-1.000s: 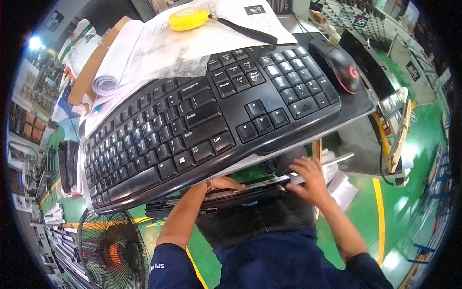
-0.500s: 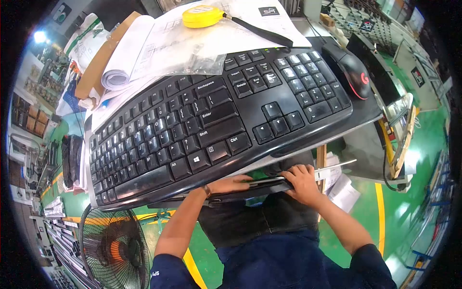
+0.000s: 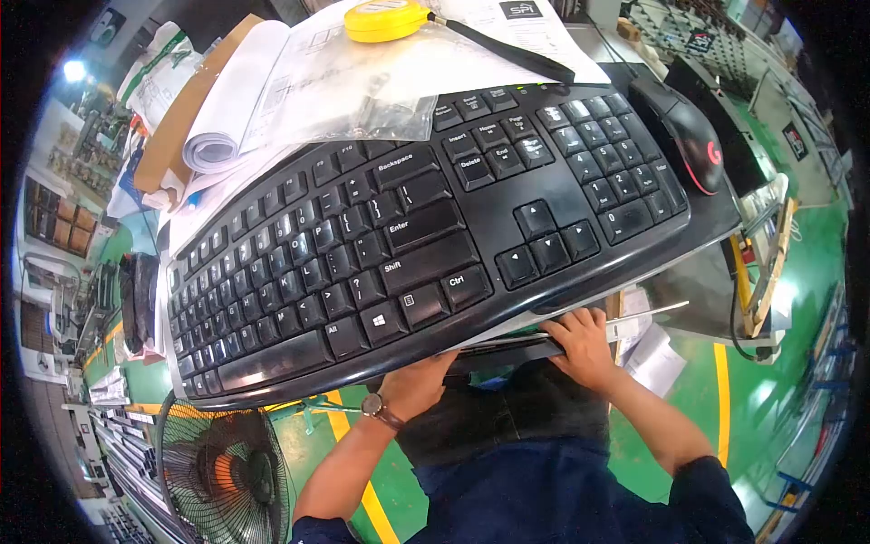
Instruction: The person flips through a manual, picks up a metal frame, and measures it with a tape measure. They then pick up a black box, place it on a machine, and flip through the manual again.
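Observation:
Below the front edge of the black keyboard (image 3: pixel 362 263), my left hand (image 3: pixel 412 390), with a watch (image 3: pixel 373 405) on its wrist, is closed at the left end of a dark flat piece (image 3: pixel 503 356). Its fingertips are partly hidden by the keyboard edge. My right hand (image 3: pixel 582 349) has its fingers curled over the right end of the same piece. A thin pale strip (image 3: pixel 648 312) runs along the top of the piece and sticks out past my right hand. What kind of thing the piece is, I cannot make out.
A yellow tape measure (image 3: pixel 385 20) and a clear plastic bag (image 3: pixel 385 118) lie on printed sheets (image 3: pixel 317 68) behind the keyboard. Right of it is a black mouse (image 3: pixel 684 140). A floor fan (image 3: pixel 227 471) stands at lower left; papers (image 3: pixel 654 358) hang below the desk at right.
My left hand has gone from stretched-out fingers to a closed hold near the keyboard edge, its wrist turned so the watch face shows. My right hand stays on the piece. The view has shifted slightly.

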Available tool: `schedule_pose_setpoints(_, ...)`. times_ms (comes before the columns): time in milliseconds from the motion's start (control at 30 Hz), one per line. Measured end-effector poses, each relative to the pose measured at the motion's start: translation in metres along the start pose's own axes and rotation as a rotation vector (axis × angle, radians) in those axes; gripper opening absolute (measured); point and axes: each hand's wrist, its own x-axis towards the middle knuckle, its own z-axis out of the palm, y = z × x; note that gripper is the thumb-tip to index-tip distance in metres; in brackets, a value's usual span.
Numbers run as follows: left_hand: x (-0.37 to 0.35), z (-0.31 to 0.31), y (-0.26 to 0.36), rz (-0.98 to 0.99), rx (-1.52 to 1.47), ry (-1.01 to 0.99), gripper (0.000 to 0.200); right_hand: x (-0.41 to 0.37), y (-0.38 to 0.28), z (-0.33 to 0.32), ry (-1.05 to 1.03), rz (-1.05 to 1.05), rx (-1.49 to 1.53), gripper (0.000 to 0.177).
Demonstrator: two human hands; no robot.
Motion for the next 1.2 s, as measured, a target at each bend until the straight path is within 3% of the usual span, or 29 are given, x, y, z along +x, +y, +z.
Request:
schedule_pose_setpoints(200, -0.008, -0.001, -0.006, 0.010, 0.033, 0.108, 0.079, 0.001, 0.000, -0.004, 0.061, -0.027, -0.036, 0.057)
schedule_pose_setpoints(300, -0.036, 0.001, -0.027, -0.185, -0.028, 0.099, 0.071, 0.001, 0.008, -0.004, 0.067, -0.051, -0.008, 0.050)
schedule_pose_setpoints(333, -0.041, 0.004, -0.033, -0.174, 0.097, 0.292, 0.058, 0.003, 0.008, -0.006, 0.074, -0.055, -0.030, 0.045)
schedule_pose_setpoints(433, -0.060, 0.016, -0.059, -0.204, 0.307, 0.441, 0.050, 0.002, 0.012, -0.008, 0.044, -0.066, -0.027, 0.046)
schedule_pose_setpoints(467, -0.067, 0.032, -0.072, -0.286, 0.211, 0.480, 0.047, 0.002, 0.014, -0.009, 0.027, -0.073, -0.034, 0.046)
schedule_pose_setpoints(1000, -0.101, 0.039, -0.061, -0.246, 0.297, 0.392, 0.047, -0.009, 0.016, -0.025, -0.098, -0.200, -0.037, 0.050)
schedule_pose_setpoints(1100, -0.099, 0.052, -0.072, -0.171, 0.397, 0.454, 0.044, -0.012, 0.025, -0.013, -0.105, -0.124, 0.034, 0.047)
schedule_pose_setpoints(1200, -0.110, 0.064, -0.084, -0.186, 0.497, 0.301, 0.044, -0.014, 0.027, -0.013, -0.137, -0.088, 0.022, 0.047)
